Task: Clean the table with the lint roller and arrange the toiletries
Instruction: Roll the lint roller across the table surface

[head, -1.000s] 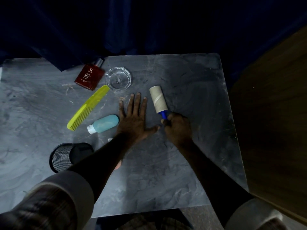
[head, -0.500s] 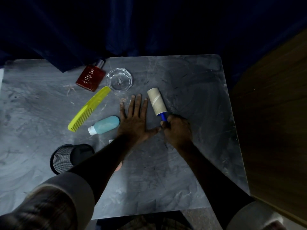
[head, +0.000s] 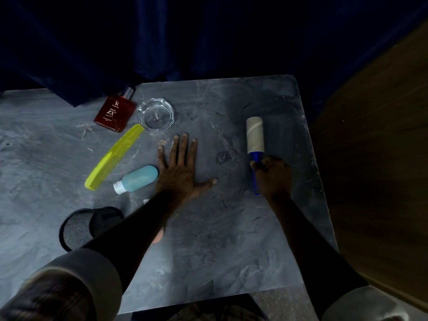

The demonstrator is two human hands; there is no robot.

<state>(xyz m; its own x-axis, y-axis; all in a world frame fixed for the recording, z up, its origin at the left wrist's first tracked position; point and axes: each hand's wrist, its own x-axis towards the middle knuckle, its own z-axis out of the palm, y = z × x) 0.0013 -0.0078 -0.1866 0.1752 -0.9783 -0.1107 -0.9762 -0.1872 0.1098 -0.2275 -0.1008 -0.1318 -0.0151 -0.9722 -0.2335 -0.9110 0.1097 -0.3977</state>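
Observation:
My right hand [head: 273,177] grips the blue handle of the lint roller [head: 254,135], whose pale roll lies on the grey table [head: 208,239] toward the right edge. My left hand [head: 179,169] rests flat on the table with its fingers spread, holding nothing. Just left of it lies a teal bottle [head: 137,179] with a white cap. A yellow-green comb [head: 113,157] lies diagonally further left. A red perfume bottle [head: 115,112] and a clear glass dish [head: 157,116] sit near the back edge.
A black mesh cup [head: 81,228] lies on its side at the front left, partly under my left forearm. Something small and pale is mostly hidden beneath that forearm. Dark blue curtain hangs behind the table. A wooden surface [head: 382,170] borders the right side.
My right hand has carried the lint roller to the right, away from my left hand. The left hand has stayed flat in place.

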